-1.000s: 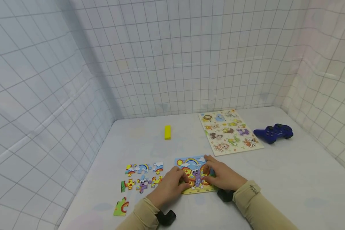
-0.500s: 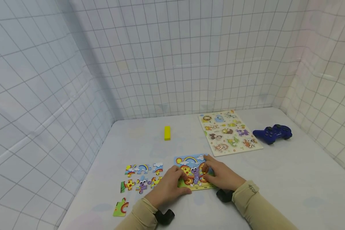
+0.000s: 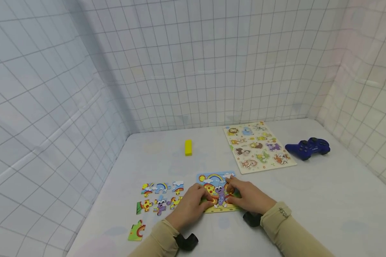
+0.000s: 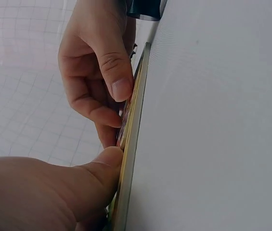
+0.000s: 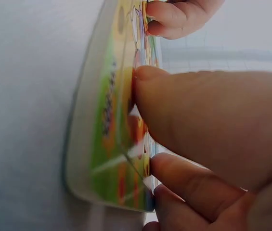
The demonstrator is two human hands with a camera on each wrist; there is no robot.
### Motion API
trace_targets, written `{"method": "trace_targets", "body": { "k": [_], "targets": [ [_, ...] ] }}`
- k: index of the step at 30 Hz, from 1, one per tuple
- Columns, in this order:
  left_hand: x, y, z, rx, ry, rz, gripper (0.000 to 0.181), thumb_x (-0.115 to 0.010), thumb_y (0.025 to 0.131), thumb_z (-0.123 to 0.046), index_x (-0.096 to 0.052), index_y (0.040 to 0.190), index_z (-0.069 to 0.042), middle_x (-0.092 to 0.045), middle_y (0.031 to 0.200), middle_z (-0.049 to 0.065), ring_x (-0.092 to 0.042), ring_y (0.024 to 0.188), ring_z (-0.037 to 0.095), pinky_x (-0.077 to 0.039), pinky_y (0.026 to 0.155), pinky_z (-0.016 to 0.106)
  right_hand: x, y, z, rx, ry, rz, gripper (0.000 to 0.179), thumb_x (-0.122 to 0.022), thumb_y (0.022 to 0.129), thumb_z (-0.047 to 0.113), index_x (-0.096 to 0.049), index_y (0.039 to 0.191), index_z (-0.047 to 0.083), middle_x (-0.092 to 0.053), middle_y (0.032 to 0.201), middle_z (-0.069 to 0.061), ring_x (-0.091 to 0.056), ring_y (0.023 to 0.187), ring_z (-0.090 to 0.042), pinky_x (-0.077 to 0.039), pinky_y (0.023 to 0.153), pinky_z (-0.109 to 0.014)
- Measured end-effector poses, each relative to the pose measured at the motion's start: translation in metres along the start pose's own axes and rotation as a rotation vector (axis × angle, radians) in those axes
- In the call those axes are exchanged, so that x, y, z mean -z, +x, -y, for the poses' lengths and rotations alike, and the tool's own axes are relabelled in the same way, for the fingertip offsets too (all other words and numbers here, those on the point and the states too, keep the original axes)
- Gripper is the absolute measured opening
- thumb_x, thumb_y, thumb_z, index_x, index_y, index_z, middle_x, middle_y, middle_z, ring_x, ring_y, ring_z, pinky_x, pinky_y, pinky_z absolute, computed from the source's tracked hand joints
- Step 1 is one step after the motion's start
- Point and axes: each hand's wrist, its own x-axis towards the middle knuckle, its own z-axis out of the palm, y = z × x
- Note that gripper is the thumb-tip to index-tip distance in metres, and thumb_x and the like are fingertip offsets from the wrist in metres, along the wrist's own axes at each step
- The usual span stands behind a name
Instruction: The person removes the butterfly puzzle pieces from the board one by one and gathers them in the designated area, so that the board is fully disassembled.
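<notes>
A rectangular butterfly jigsaw board lies flat on the white table between the two hands. My left hand is over its left side, with its thumb touching the board near the front in the left wrist view. On the right side, my right hand rests its thumb and fingertips on the picture; its thumb presses the surface in the right wrist view. Fingers of both hands are loosely bent. The hands cover parts of the board, and whether a loose piece is under the fingertips cannot be seen.
Left of the board lie several loose jigsaw pieces, among them a green corner piece and a butterfly-face piece. Behind are a yellow block, an animal puzzle board and a blue game controller. Grid-patterned cloth walls surround the table.
My left thumb went down to the board's front edge, then came back onto the picture. The board has shifted slightly away from me. The right hand stays nearly in place.
</notes>
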Motion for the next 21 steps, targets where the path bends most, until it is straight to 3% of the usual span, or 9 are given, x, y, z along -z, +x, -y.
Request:
{"method": "trace_targets", "body": {
  "k": [3, 10, 21],
  "targets": [
    [-0.003, 0.001, 0.001, -0.003, 0.012, -0.015, 0.009, -0.074, 0.096, -0.027, -0.068, 0.090, -0.024, -0.053, 0.099, -0.007, -0.052, 0.094, 0.010, -0.046, 0.083, 0.030, 0.000, 0.000, -0.001, 0.004, 0.015, 0.005, 0.015, -0.076, 0.094, 0.019, -0.061, 0.098, 0.022, -0.054, 0.150, -0.021, -0.041, 0.147, -0.039, -0.038, 0.115, -0.052],
    [-0.002, 0.000, -0.002, -0.038, 0.042, -0.063, 0.006, -0.074, 0.096, -0.025, -0.070, 0.095, -0.021, -0.059, 0.095, -0.009, -0.055, 0.091, 0.009, -0.047, 0.081, 0.029, 0.001, -0.002, 0.000, 0.008, 0.045, 0.014, 0.016, -0.076, 0.095, 0.017, -0.062, 0.093, 0.024, -0.050, 0.152, -0.023, -0.040, 0.146, -0.042, -0.037, 0.114, -0.055],
    [0.002, 0.001, -0.010, -0.032, -0.099, -0.034, 0.005, -0.069, 0.100, -0.024, -0.067, 0.097, -0.020, -0.067, 0.089, -0.015, -0.060, 0.079, -0.002, -0.050, 0.074, 0.023, 0.004, -0.002, 0.004, 0.019, 0.074, 0.028, 0.012, -0.072, 0.097, 0.014, -0.064, 0.092, 0.020, -0.051, 0.152, -0.023, -0.040, 0.146, -0.046, -0.037, 0.113, -0.059]
  ]
}}
